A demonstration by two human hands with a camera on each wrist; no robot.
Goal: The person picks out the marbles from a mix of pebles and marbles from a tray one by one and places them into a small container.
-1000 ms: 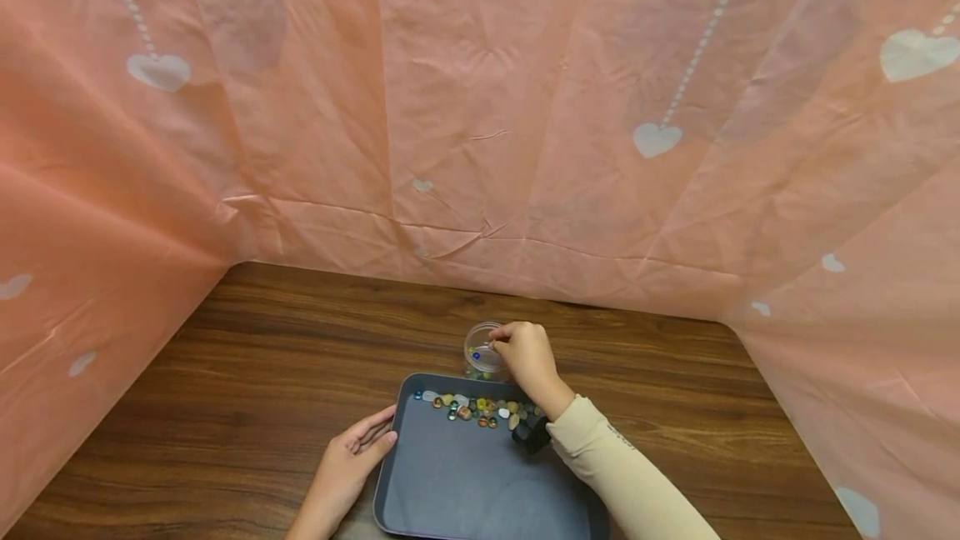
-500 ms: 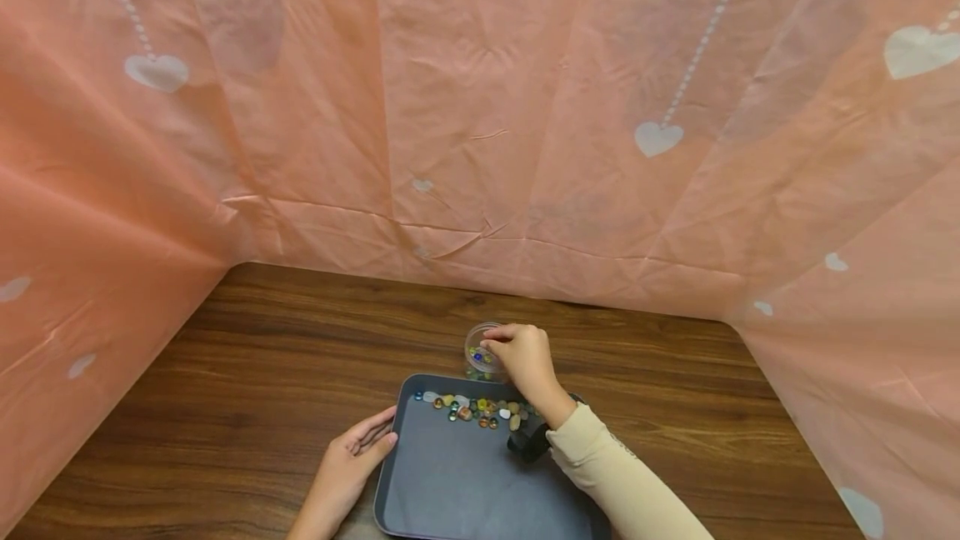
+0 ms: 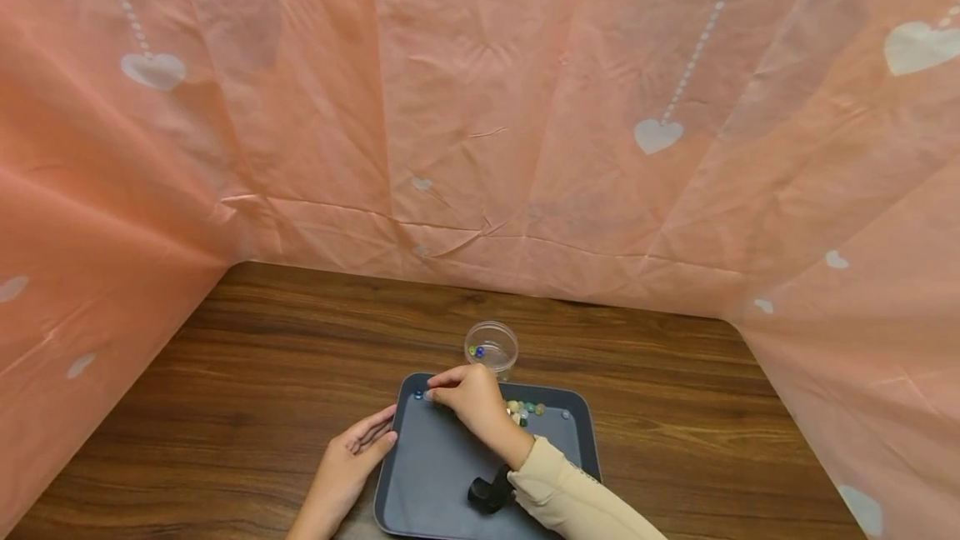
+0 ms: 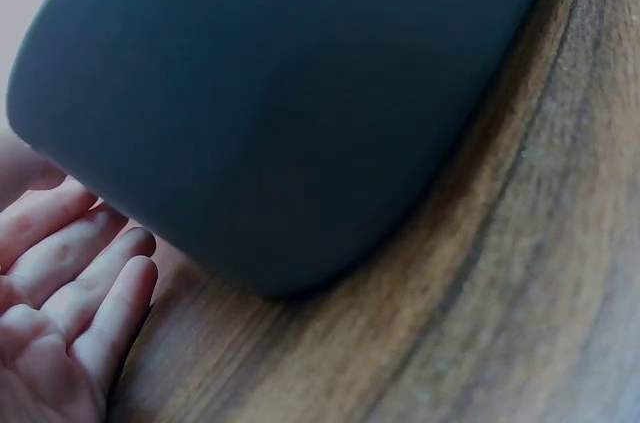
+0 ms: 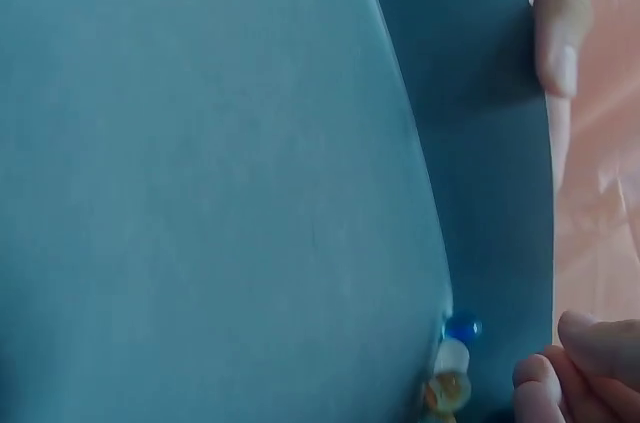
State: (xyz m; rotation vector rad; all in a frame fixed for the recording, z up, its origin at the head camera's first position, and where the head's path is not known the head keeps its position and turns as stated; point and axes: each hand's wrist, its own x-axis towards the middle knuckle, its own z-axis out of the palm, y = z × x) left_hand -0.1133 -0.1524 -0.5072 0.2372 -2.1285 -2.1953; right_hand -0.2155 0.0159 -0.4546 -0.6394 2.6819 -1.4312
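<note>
Brown tabletop [image 3: 300, 348] bears grey tray [image 3: 435, 482], glossy blue marble [image 5: 464, 328] inside; left grip [image 3: 348, 453] pinches tray, right grip [image 3: 474, 400] unclear.

A grey rectangular tray [image 3: 435, 482] has rounded corners and raised walls. Pebbles and glass marbles [image 3: 524, 412] lie along its far wall, a blue marble [image 5: 463, 328] at the left end beside a white pebble [image 5: 453, 356]. Just beyond, a clear round container [image 3: 513, 359] stands upright, blue and yellow-green marbles [image 3: 479, 352] inside.
</note>
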